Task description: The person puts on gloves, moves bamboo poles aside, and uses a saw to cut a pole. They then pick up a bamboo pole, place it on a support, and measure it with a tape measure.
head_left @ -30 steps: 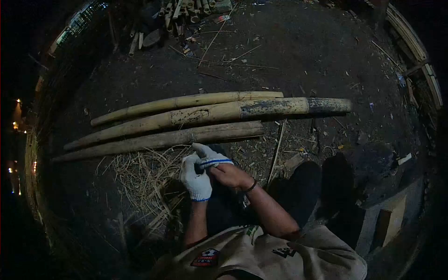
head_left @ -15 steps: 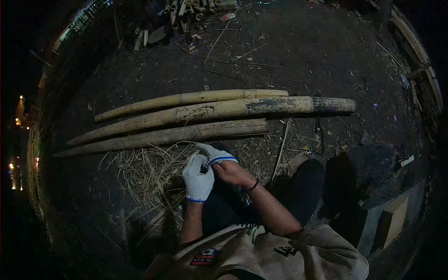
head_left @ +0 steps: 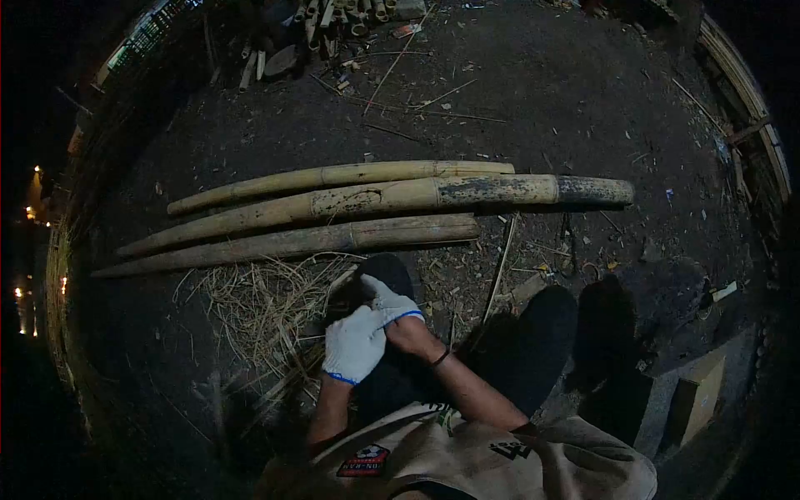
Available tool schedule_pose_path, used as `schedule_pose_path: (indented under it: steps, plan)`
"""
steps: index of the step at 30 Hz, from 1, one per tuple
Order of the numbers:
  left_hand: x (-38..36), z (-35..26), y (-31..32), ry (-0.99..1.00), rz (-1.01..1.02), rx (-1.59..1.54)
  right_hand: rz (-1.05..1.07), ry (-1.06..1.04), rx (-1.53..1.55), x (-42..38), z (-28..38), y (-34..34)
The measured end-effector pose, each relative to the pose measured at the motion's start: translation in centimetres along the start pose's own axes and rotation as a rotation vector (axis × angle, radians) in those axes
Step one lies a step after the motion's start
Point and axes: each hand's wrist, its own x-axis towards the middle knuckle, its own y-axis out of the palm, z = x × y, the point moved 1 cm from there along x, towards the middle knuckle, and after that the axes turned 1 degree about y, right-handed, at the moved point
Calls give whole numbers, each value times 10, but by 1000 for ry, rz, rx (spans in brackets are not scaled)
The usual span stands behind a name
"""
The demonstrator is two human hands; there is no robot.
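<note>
The left hand [head_left: 353, 343] is covered to the wrist by a white glove [head_left: 347, 358], its fingers curled against the right glove [head_left: 392, 302]; whether the cloth is gripped cannot be told. The right hand [head_left: 407, 332] is only partly covered, the cuff sitting short of the wrist; its finger spread is hidden. Both are held over a dark-clad leg [head_left: 386, 268], near heaped strips [head_left: 257, 304] and three bamboo poles [head_left: 375, 198].
</note>
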Motion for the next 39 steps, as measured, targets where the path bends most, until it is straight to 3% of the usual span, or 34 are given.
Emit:
schedule_pose_path:
  steps: [2,3,6,8,11,12,13,14,15,17,21,23,25,27,28,31,33,34,35,37,39]
  plan:
    - [-7,-11,10,56,36,-60,-255,-255,-138,-1,-32,-1]
    - [-11,-20,17,106,71,-121,-364,-52,-237,4,-49,-2]
    - [-10,-33,45,167,125,-221,-324,86,-449,-4,-60,-28]
    - [-12,-31,66,179,193,-231,-172,460,-541,-25,-91,-31]
    - [-9,-24,85,165,191,-518,-72,323,-548,-59,-100,-39]
    - [-4,-16,85,-48,228,-559,-80,327,-549,-71,-103,-42]
    - [3,-12,82,-260,261,-592,11,328,-210,-79,-103,-45]
    - [6,-16,77,-244,254,-560,103,319,129,-83,-105,-46]
    - [8,-18,76,-241,256,-561,99,320,127,-81,-107,-46]
    - [8,-23,74,-198,217,-565,-109,169,-16,-72,-107,-47]
    - [7,-48,66,-99,124,-568,-159,143,63,-64,-60,-62]
    - [1,-75,54,152,69,-401,-223,496,123,-42,-34,-65]
    - [1,-72,59,160,114,-352,-259,554,-54,-23,-48,-57]
    - [-1,-74,56,155,120,-290,-540,374,-559,-20,-59,-49]
    - [-2,-72,58,151,124,-289,-536,378,-556,-20,-54,-48]
    - [-9,-65,63,128,101,-241,-504,469,-459,-19,-47,-45]
    - [-7,-63,58,115,13,-617,-453,514,-2,-23,-52,-47]
    - [-3,-53,51,31,221,-557,-455,396,490,-23,-85,-42]
    - [-4,-42,56,-127,252,-788,-460,405,493,-26,-82,-42]
    - [8,-35,59,-243,-109,-972,-426,304,-2,-23,-63,-53]
    - [25,-43,55,-247,-147,-1034,-394,322,-122,-31,-43,-54]
